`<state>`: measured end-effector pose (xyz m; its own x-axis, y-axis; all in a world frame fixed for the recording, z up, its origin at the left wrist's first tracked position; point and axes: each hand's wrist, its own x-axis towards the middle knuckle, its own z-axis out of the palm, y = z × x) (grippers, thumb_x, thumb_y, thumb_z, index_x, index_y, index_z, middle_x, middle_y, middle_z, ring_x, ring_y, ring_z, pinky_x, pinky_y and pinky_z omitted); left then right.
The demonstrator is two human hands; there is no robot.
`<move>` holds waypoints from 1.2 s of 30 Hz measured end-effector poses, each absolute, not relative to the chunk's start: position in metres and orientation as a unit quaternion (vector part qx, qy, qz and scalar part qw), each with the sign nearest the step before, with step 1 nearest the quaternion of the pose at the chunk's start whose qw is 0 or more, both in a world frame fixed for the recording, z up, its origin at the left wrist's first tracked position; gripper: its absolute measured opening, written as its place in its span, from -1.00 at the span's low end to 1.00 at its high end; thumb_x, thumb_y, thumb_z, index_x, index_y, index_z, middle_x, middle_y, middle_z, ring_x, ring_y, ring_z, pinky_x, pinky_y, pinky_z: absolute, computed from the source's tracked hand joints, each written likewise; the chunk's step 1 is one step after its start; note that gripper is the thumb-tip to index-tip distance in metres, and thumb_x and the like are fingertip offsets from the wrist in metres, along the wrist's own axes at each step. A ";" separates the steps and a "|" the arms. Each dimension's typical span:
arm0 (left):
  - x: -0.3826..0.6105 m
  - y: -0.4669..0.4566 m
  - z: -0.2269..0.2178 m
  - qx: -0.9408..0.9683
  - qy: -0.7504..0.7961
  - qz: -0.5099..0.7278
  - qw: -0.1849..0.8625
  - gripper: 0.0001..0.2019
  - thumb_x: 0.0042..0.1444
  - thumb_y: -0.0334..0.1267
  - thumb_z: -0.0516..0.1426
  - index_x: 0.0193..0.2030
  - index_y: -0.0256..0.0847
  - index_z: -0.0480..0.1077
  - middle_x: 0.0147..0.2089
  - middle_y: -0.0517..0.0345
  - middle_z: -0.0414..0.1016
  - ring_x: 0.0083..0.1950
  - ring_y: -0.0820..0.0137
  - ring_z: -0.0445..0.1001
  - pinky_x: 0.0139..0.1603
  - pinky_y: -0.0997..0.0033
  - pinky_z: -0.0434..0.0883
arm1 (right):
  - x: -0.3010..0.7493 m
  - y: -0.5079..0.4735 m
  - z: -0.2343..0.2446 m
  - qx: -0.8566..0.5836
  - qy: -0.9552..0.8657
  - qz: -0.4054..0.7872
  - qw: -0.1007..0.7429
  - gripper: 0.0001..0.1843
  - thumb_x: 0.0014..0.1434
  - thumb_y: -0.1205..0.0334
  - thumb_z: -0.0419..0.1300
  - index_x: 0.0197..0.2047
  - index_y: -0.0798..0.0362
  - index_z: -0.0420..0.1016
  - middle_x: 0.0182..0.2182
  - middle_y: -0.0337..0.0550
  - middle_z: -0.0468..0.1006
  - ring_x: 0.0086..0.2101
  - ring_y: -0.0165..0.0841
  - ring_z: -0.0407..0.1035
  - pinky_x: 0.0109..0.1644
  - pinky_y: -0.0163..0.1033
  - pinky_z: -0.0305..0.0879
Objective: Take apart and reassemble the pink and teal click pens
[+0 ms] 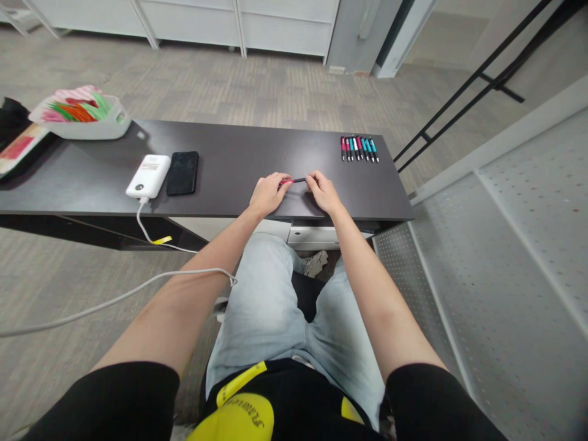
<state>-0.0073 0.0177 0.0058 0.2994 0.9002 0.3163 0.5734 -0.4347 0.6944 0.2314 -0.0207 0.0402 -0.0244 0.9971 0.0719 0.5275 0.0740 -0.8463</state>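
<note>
Over the dark desk (229, 159), a red and black pen (298, 180) lies level between my two hands. My left hand (269, 193) is closed on its red part. The fingers of my right hand (323, 191) pinch its dark end, partly hiding it. To the right, near the desk's far corner, several pens (358, 149) in red, teal and white with black parts lie side by side in a row.
On the left of the desk are a black phone (182, 173), a white power bank (148, 176) with a cable (142, 220), and a white basket (94, 127) of colourful items. A grey perforated panel (514, 245) stands to the right.
</note>
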 end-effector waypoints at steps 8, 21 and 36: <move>-0.009 0.011 0.014 0.782 0.475 0.342 0.216 -0.89 0.58 -0.24 0.40 -0.07 0.05 0.69 0.10 -0.07 0.85 0.29 -0.16 0.71 0.56 -0.27 0.48 | 0.232 -0.019 0.035 -0.591 -0.656 0.311 0.351 -0.46 0.71 -0.40 0.27 -0.17 -0.20 0.37 -0.26 -0.20 0.51 -0.09 -0.08 0.49 0.30 0.00 0.49; -0.010 -0.002 0.034 0.798 0.513 0.255 0.185 -0.81 0.71 -0.29 0.23 0.11 0.01 0.72 0.31 -0.10 0.86 0.40 -0.10 0.70 0.63 -0.22 0.36 | 0.228 -0.016 0.032 -0.584 -0.673 0.291 0.349 -0.53 0.77 -0.31 0.24 -0.10 -0.19 0.36 -0.16 -0.11 0.59 -0.01 -0.04 0.53 0.31 0.00 0.46; -0.006 0.000 0.034 0.805 0.517 0.229 0.179 -0.70 0.77 -0.27 0.16 0.16 0.00 0.79 0.35 -0.11 0.90 0.45 -0.12 0.71 0.65 -0.25 0.33 | 0.229 -0.015 0.031 -0.597 -0.683 0.275 0.317 -0.69 0.81 -0.13 0.15 -0.01 -0.18 0.44 -0.03 -0.04 0.69 0.11 -0.01 0.59 0.43 0.01 0.50</move>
<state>-0.0062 -0.0004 0.0337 0.3615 0.9142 0.1832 0.7502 -0.4019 0.5250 0.2287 -0.0154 0.0313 -0.0856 0.9908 0.1052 0.6412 0.1356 -0.7553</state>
